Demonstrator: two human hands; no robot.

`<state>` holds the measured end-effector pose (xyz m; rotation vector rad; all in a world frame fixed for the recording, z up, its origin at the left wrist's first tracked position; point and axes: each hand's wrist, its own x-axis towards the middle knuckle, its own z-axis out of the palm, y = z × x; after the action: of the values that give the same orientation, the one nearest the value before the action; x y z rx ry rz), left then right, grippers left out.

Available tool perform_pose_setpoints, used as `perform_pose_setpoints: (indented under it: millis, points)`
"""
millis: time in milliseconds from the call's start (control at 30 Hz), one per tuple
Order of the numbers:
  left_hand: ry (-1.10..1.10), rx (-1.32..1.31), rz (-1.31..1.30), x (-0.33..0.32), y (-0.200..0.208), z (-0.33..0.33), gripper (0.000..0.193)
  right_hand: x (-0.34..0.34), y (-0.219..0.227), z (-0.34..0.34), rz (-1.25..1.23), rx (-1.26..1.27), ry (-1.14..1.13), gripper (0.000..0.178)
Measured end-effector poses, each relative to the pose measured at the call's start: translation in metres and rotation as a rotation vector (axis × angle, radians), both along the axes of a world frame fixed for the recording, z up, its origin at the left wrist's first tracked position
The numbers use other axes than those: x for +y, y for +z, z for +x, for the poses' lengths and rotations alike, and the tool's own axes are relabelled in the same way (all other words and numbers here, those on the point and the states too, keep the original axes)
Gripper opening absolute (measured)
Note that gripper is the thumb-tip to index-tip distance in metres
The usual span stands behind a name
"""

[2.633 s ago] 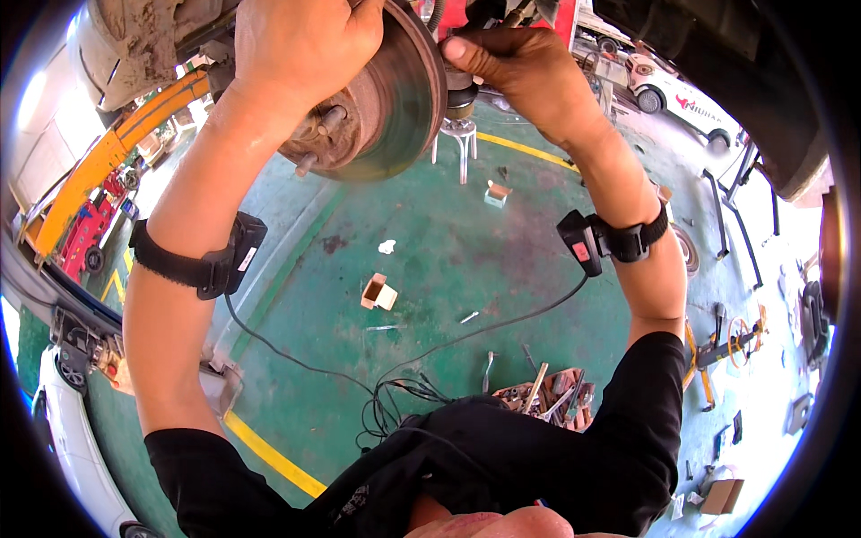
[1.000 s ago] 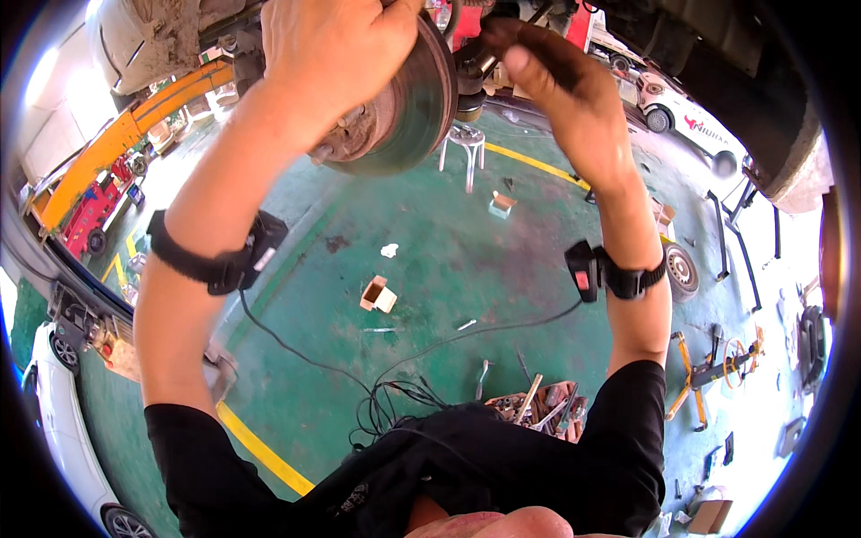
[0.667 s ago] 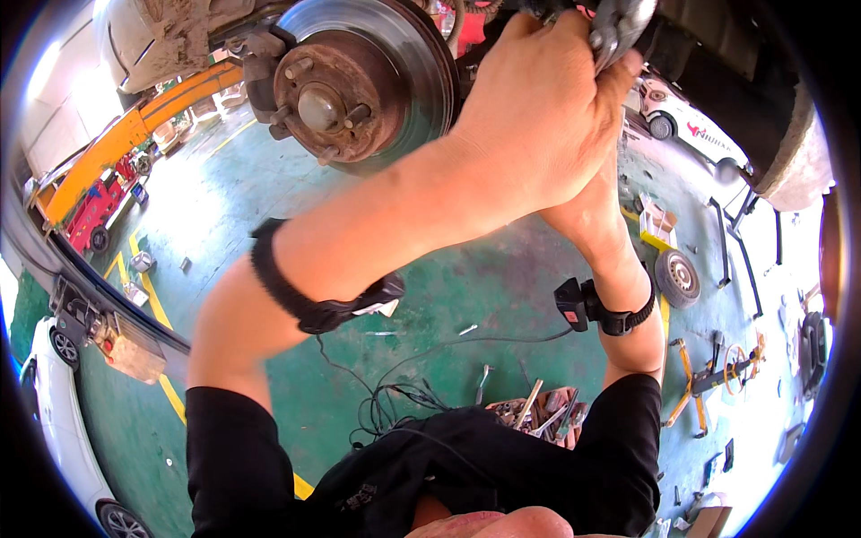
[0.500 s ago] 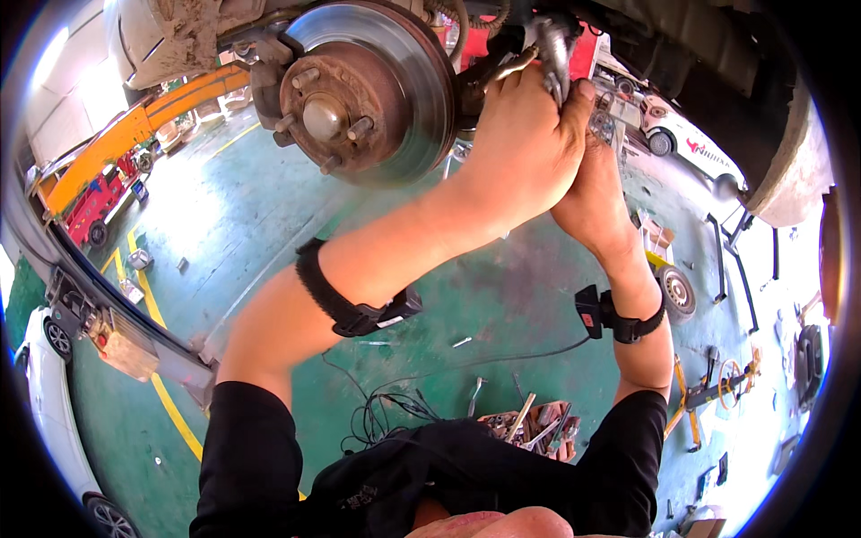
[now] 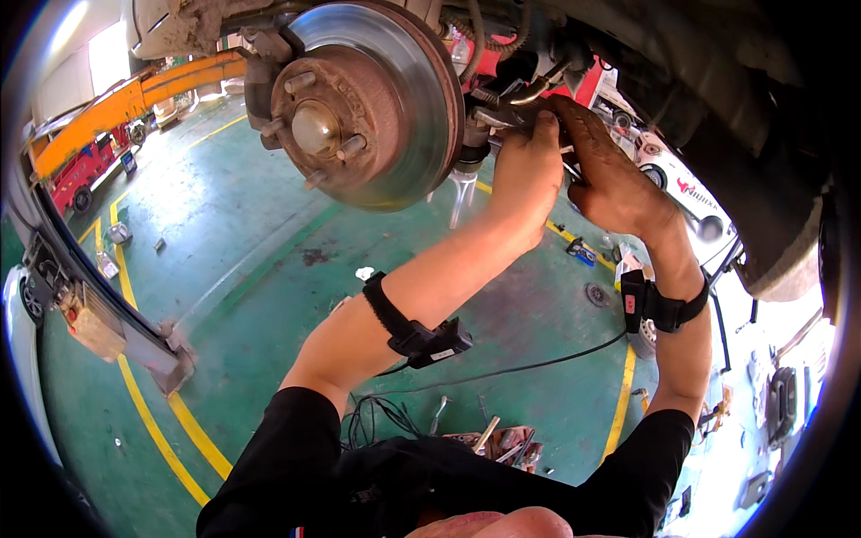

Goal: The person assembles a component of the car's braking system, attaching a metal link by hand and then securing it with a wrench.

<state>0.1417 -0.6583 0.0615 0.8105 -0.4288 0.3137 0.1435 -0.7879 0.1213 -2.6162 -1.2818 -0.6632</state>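
Note:
Beside a shiny brake disc [image 5: 417, 108] with a rusty hub [image 5: 314, 125] and bare wheel studs, both of my hands meet under the raised car. My left hand [image 5: 529, 175] is closed, its thumb pointing up, on a metal tool [image 5: 491, 117] that looks like a wrench; only its end shows, at the joint behind the disc. My right hand [image 5: 619, 184] is closed against the left one, its fingers bent over the tool's hidden part. Just above the fingers runs a steering rod [image 5: 538, 87]. A ribbed hose [image 5: 475, 45] hangs behind the disc.
An orange lift arm [image 5: 134, 99] reaches in at the left from a grey lift post [image 5: 117, 305]. Below me on the green floor lie a tray of tools [image 5: 507, 444] and a black cable [image 5: 502, 369]. A white car [image 5: 691, 193] stands at the right.
The view has shifted. My hands have come down and apart slightly; the shiny tool end that stuck up above them no longer shows. My right fingers now reach over the top.

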Motion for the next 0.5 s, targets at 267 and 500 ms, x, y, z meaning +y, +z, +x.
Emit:
perform_pose_setpoints:
  millis: [267,500]
  points:
    - [0.022,-0.056,-0.193,-0.013,0.007,0.013,0.034,0.001,0.031,0.041,-0.152,0.028,0.076,0.087]
    - [0.011,0.000,-0.240,-0.011,0.010,0.008,0.036,0.013,0.046,0.030,-0.102,0.289,0.015,0.093]
